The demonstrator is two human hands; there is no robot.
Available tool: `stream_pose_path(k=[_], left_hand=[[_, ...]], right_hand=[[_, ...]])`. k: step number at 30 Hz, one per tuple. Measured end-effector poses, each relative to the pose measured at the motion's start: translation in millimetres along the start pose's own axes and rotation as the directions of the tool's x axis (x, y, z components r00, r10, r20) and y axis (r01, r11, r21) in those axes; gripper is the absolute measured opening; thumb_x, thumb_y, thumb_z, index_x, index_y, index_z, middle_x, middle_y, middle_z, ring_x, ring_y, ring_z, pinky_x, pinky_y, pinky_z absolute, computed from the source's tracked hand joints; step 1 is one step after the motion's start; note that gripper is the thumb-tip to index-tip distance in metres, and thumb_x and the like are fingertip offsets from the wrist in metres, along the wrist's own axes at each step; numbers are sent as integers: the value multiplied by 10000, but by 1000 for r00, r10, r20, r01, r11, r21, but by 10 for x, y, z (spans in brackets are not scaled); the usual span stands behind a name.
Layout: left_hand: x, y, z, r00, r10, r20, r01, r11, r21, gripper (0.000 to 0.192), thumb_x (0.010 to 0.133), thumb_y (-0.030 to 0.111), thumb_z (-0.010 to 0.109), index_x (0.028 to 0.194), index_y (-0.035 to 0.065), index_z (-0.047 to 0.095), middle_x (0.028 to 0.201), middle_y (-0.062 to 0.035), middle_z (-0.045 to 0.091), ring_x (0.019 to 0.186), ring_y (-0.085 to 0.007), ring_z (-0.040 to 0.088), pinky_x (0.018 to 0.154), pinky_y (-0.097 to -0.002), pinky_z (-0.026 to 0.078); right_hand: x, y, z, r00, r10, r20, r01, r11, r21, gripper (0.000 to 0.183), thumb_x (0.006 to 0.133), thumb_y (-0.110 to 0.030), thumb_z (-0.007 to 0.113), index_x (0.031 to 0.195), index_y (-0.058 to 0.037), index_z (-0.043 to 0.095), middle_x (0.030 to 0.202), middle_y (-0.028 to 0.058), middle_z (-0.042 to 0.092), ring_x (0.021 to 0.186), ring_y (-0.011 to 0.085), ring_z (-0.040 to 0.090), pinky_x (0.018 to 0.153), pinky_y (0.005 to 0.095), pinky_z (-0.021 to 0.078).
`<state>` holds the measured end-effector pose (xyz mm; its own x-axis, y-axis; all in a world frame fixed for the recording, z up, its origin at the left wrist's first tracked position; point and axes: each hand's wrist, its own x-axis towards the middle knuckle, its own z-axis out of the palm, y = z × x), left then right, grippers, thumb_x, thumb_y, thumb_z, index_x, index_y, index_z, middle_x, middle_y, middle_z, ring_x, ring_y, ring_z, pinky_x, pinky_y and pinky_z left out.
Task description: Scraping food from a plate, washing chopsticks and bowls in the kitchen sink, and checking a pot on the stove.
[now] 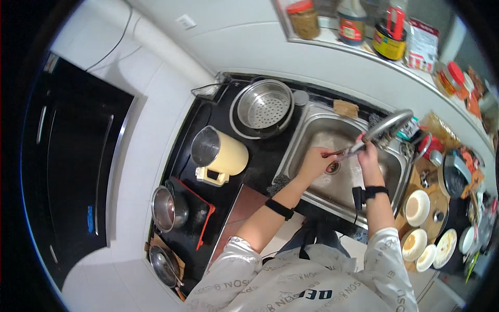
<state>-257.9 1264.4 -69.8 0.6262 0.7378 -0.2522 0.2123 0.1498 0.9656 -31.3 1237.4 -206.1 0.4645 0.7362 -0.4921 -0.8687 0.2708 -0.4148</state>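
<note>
Over the stainless steel sink (331, 195), my left hand (317, 162) grips a bundle of thin, dark brown utensils (338, 154), possibly chopsticks. The curved metal faucet (390, 121) reaches over the basin, its pale outlet beside the utensils. My right hand (368, 155) is raised just under the spout, its fingers partly hidden behind it. A small pinkish-red patch shows at those fingers; I cannot tell what it is or whether the hand holds the utensils' far end. Below the left hand lies the round drain (332, 167).
A steel steamer pot (266, 104) and a cream pitcher (232, 152) stand left of the sink. A dark scouring pad (278, 184) sits on the near-left rim, a brown sponge (345, 109) behind. Used bowls (416, 207) and plates (445, 247) crowd the right counter. Jars (304, 21) line the ledge.
</note>
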Motion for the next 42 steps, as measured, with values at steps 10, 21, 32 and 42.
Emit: stream_pose_path(k=[10, 21, 32, 42], left_hand=[[424, -257, 156, 894, 5, -448, -74, 988, -135, 297, 781, 186, 665, 626, -14, 509, 516, -96, 527, 384, -181, 524, 316, -310, 393], [671, -284, 442, 978, 154, -144, -73, 887, 456, 317, 666, 273, 685, 705, -37, 636, 718, -223, 610, 696, -357, 615, 630, -407, 485], [835, -163, 714, 886, 449, -117, -201, 599, 775, 75, 658, 140, 608, 681, 89, 657, 675, -114, 640, 678, -272, 648, 602, -377, 502], [789, -440, 893, 954, 300, 30, -189, 518, 834, 232, 749, 317, 557, 683, 130, 678, 702, -134, 639, 679, -276, 640, 592, -396, 490]], right_hand=[[-243, -274, -364, 949, 116, 294, -151, 984, 99, 204, 935, -197, 447, 949, -23, 553, 828, 46, 588, 759, 162, 555, 762, 308, 471], [-539, -292, -558, 992, 115, -50, -107, 985, 139, 280, 941, -87, 374, 1160, 63, 464, 1178, 146, 543, 1128, 264, 503, 1023, 435, 361], [-468, -408, -849, 981, 30, -192, 35, 945, 326, 361, 953, -103, 263, 1216, 82, 427, 1206, 189, 516, 1112, 287, 511, 975, 414, 409], [-531, -482, -428, 997, 29, -72, -6, 953, 304, 344, 962, -154, 276, 1208, 35, 426, 1239, 137, 504, 1192, 259, 437, 1038, 471, 298]])
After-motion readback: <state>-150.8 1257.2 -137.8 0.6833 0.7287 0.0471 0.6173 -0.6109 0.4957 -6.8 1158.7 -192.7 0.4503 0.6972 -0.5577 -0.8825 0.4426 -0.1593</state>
